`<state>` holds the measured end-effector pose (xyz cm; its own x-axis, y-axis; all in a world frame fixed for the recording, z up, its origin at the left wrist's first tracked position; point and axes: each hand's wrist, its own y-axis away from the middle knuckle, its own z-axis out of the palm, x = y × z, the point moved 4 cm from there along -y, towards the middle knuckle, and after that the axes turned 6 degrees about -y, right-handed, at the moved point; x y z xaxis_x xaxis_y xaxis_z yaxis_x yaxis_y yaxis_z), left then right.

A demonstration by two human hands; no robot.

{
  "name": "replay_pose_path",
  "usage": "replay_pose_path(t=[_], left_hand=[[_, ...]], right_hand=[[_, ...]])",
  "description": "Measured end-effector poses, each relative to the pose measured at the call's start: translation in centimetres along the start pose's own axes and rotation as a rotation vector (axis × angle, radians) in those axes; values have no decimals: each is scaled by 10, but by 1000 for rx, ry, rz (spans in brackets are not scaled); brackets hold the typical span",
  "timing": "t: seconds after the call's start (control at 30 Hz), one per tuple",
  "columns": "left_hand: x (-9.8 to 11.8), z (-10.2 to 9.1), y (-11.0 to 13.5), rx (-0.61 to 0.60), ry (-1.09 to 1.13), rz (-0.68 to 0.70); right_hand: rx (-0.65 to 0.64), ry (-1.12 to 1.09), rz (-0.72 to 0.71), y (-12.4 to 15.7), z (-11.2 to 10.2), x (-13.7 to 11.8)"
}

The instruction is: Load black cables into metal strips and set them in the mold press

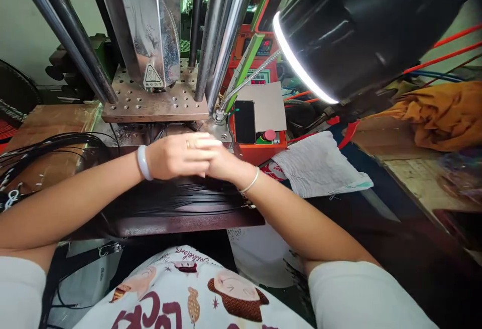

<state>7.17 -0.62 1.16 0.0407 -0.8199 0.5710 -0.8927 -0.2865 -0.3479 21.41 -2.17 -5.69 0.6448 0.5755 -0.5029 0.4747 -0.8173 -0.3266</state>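
My left hand [176, 155], with a pale bangle and a ring, reaches in under the perforated metal plate [154, 102] of a press. It lies flat, fingers together, over my right hand [222, 164], which wears a thin bracelet. Both hands meet at the press bed above a bundle of thin black cables [181, 199] stretched across the dark work surface [181, 221]. My right hand's fingers are hidden behind the left, and what either holds is not visible.
Steel guide columns [220, 37] rise from the press. A large black lamp [350, 32] shines at upper right. An orange control box [256, 138] with a phone and red button stands behind a white cloth [320, 166]. More black cables [41, 148] loop at left; orange fabric [444, 113] lies right.
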Motion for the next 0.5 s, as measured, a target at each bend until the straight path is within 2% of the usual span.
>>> replay_pose_path(t=[0.1, 0.17, 0.27, 0.33, 0.4, 0.5], left_hand=[[-17, -15, 9, 293, -106, -270], [-30, -21, 19, 388, -167, -404], [-47, -15, 25, 315, -228, -421], [-55, -7, 27, 260, -221, -436], [-59, -1, 28, 237, -143, -466], [-56, 4, 28, 259, -6, -483]], right_hand=[[-130, 107, 143, -3, 1, 25], [-210, 116, 158, 3, 4, 27], [-222, 35, 94, 11, 10, 8], [-191, -83, 110, 12, 14, -7], [-69, -223, 191, 9, 16, -14], [87, -490, 356, 0, 20, -11]])
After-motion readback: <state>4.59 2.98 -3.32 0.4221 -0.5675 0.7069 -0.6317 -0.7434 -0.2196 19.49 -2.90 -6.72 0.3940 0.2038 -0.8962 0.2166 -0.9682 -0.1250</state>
